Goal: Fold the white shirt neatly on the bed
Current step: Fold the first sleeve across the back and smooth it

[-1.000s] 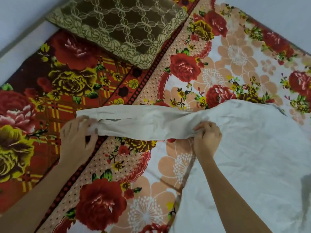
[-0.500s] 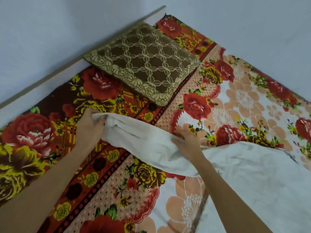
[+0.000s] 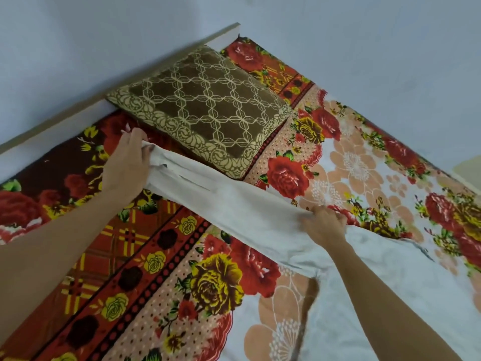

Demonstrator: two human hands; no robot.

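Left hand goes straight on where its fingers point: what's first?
Probably the brown pillow, at its left corner, just past the left hand gripping the white shirt; depth unclear, so perhaps the headboard rail.

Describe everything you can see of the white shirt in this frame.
The white shirt looks like thin, creased woven cloth. Its body lies flat on the floral bedspread at lower right, running out of frame. One long sleeve is stretched straight toward the upper left, with a slit placket near the cuff. The left hand grips the cuff end; the right hand pinches cloth where sleeve meets body. The sleeve passes close by the near corner of the brown pillow; contact cannot be told.
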